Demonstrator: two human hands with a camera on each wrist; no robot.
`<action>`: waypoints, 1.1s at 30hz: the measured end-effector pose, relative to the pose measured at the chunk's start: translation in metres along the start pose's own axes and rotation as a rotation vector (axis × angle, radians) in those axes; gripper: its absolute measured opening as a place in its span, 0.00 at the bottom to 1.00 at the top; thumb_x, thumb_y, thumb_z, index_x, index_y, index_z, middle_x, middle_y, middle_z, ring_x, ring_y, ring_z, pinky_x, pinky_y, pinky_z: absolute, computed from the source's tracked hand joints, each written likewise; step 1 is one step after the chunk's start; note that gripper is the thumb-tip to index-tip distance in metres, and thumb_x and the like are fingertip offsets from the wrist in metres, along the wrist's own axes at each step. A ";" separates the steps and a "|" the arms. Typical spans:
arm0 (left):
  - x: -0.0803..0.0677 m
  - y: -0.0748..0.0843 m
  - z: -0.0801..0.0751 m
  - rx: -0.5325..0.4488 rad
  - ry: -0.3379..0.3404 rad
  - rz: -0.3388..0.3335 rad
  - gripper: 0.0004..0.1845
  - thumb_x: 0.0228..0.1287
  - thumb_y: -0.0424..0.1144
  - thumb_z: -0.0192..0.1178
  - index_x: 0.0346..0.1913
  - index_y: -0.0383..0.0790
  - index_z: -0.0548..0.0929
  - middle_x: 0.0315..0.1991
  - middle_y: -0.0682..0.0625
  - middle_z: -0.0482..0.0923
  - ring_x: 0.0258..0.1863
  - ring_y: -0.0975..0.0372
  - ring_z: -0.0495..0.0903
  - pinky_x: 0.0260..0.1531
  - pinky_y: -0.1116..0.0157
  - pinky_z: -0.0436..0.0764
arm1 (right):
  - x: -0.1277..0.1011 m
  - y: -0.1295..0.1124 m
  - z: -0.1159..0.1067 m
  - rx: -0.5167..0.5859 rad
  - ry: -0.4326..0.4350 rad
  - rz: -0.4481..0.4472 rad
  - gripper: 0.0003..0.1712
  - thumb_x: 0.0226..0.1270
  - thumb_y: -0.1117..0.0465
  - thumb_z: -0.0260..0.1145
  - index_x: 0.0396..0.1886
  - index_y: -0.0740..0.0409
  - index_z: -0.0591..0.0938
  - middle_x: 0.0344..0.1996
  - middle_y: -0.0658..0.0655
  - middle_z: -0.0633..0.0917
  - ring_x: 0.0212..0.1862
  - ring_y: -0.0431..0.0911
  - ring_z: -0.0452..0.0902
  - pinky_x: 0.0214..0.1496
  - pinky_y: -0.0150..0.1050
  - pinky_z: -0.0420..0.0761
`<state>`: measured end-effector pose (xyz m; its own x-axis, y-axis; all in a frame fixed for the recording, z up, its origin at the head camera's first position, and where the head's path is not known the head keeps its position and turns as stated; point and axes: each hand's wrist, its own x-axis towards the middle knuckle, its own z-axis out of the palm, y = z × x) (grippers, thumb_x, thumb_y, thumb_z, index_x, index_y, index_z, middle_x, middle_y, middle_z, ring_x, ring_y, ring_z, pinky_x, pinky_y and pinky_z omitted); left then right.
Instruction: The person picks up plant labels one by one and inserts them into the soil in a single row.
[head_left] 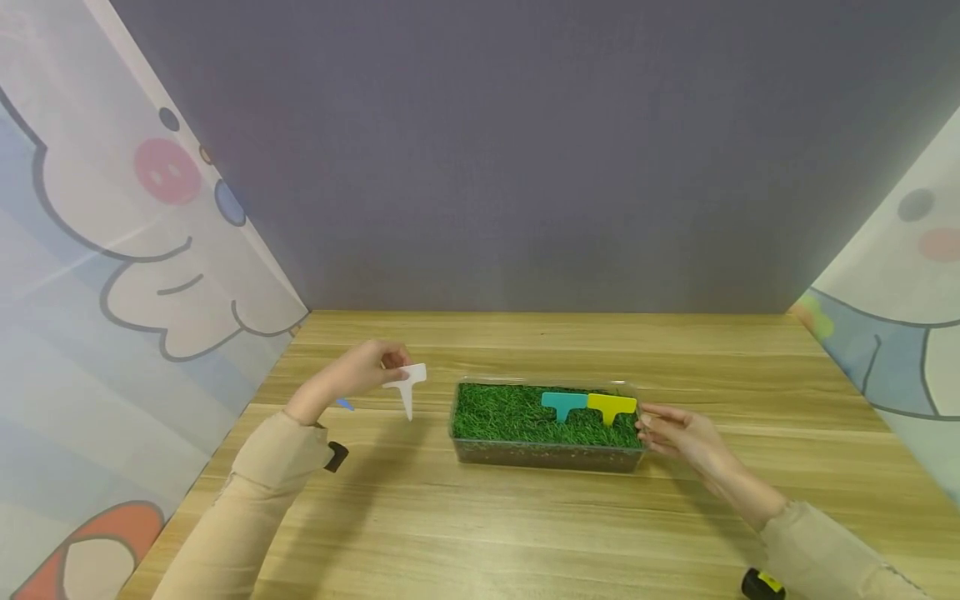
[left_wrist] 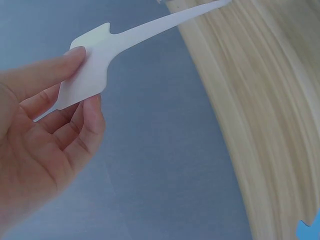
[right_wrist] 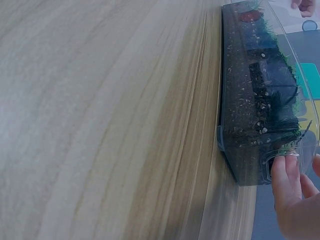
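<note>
My left hand point(head_left: 375, 367) pinches a white T-shaped plant label point(head_left: 408, 379) by its broad head above the table. Its narrow stem points downward. In the left wrist view, the thumb lies on the label's face and the other fingers sit behind it. At the right end of a clear planter box point(head_left: 547, 457) of green grass, my right hand point(head_left: 693, 437) grips the end wall near the rim. A teal plant label point(head_left: 564, 402) and a yellow plant label point(head_left: 611, 405) stand side by side in the grass toward that end.
The box stands on a wood-grain table point(head_left: 540, 525). A blue piece point(head_left: 345, 403) lies partly hidden beside my left wrist. A grey panel point(head_left: 525, 167) rises behind the table, and cartoon-printed sheets point(head_left: 97, 275) flank it. Dark soil shows through the box wall.
</note>
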<state>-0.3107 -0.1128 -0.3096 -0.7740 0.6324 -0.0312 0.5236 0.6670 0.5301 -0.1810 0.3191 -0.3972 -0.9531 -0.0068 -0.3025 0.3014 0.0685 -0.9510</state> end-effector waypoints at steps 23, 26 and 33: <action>0.028 0.037 0.002 -0.029 0.033 0.085 0.04 0.57 0.33 0.58 0.35 0.37 0.79 0.27 0.52 0.77 0.28 0.64 0.74 0.30 0.66 0.74 | -0.001 0.000 0.001 -0.003 0.001 -0.002 0.35 0.62 0.57 0.59 0.62 0.71 0.57 0.48 0.60 0.78 0.41 0.37 0.78 0.46 0.33 0.76; 0.032 0.042 0.004 -0.038 0.025 0.083 0.05 0.57 0.33 0.58 0.36 0.37 0.79 0.27 0.51 0.77 0.28 0.63 0.74 0.30 0.66 0.74 | -0.001 0.000 0.001 -0.011 0.002 -0.007 0.36 0.62 0.57 0.59 0.62 0.71 0.57 0.49 0.61 0.77 0.41 0.37 0.78 0.46 0.33 0.76; 0.044 0.053 0.014 -0.046 0.001 0.112 0.05 0.56 0.32 0.58 0.37 0.36 0.79 0.28 0.51 0.78 0.28 0.64 0.75 0.30 0.68 0.75 | 0.000 0.001 0.000 -0.017 0.001 -0.009 0.36 0.61 0.56 0.59 0.62 0.72 0.58 0.49 0.62 0.77 0.41 0.37 0.78 0.46 0.33 0.76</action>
<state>-0.3124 -0.0442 -0.2946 -0.7119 0.7016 0.0309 0.5900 0.5735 0.5684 -0.1807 0.3191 -0.3978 -0.9560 -0.0060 -0.2934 0.2919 0.0857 -0.9526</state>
